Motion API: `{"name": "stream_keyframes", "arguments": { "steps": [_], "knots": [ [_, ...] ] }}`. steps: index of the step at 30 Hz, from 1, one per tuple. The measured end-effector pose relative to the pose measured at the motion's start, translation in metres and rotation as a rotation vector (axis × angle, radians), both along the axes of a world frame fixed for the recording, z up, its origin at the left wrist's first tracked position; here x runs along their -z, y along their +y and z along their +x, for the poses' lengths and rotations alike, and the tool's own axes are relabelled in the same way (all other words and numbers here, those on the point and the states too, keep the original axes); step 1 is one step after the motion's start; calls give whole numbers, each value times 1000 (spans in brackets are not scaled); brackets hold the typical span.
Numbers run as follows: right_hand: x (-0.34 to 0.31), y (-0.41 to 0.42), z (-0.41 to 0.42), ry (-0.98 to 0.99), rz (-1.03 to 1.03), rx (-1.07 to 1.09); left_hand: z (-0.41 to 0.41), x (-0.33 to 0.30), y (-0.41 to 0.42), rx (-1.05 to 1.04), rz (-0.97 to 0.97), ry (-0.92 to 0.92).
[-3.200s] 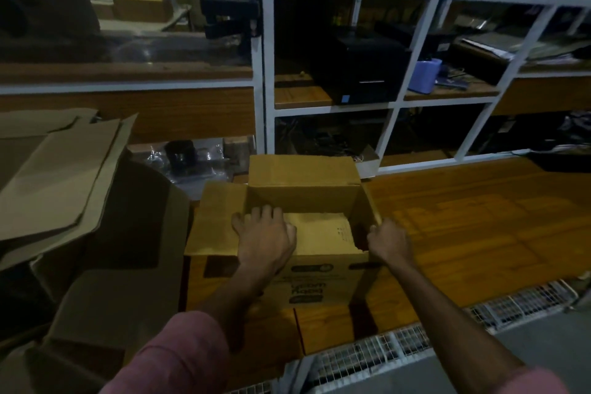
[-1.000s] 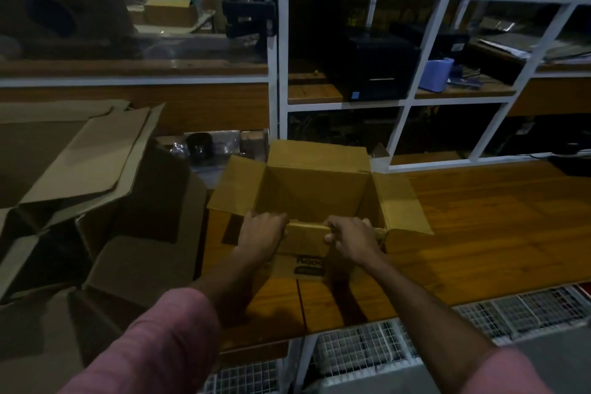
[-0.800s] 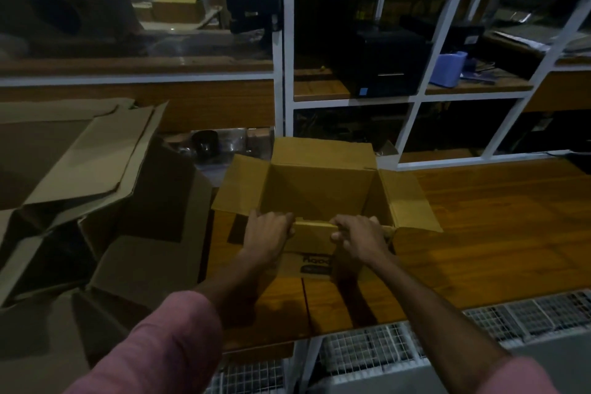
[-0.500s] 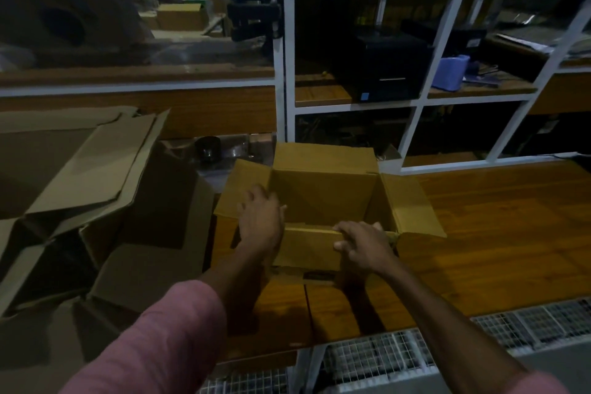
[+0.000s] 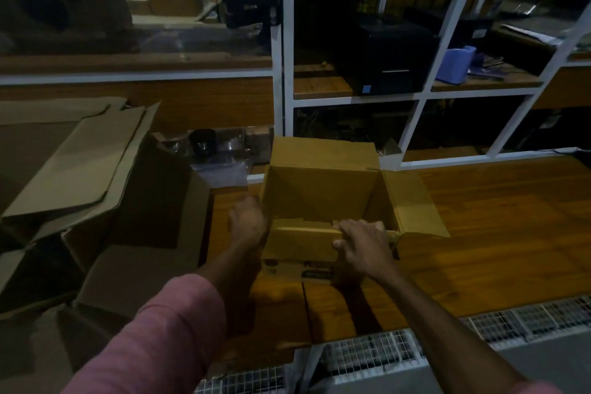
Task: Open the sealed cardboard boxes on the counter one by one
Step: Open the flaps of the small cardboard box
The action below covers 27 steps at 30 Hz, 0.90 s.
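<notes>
Right hand [image 5: 363, 248] held its grip on the near flap of the open cardboard box [image 5: 323, 198] on the desk [image 5: 499, 221], left hand [image 5: 248, 222] blurred, grip unclear; a one-sided pull might skew the light box.

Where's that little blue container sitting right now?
The blue container sits on the wooden shelf at upper right, just right of the black machine, behind the white frame.

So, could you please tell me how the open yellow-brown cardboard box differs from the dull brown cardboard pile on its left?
The open yellow-brown cardboard box stands upright with its flaps spread; the dull brown cardboard pile lies flattened and jumbled. The box is brightly lit, the pile shadowed. The right hand grips the box's near flap; nothing touches the pile. Both are plain corrugated cardboard.
</notes>
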State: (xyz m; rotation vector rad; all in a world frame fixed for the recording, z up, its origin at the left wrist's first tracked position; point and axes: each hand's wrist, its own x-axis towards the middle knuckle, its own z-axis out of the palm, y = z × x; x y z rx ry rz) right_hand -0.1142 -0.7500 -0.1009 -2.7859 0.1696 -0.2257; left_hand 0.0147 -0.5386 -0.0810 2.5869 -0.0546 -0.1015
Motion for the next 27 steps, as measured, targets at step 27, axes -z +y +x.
{"name": "stream_keyframes", "arguments": {
  "steps": [27],
  "knots": [
    [48,-19,-52,-102,201,192,-39,55,19,592,90,-124]
  ]
}}
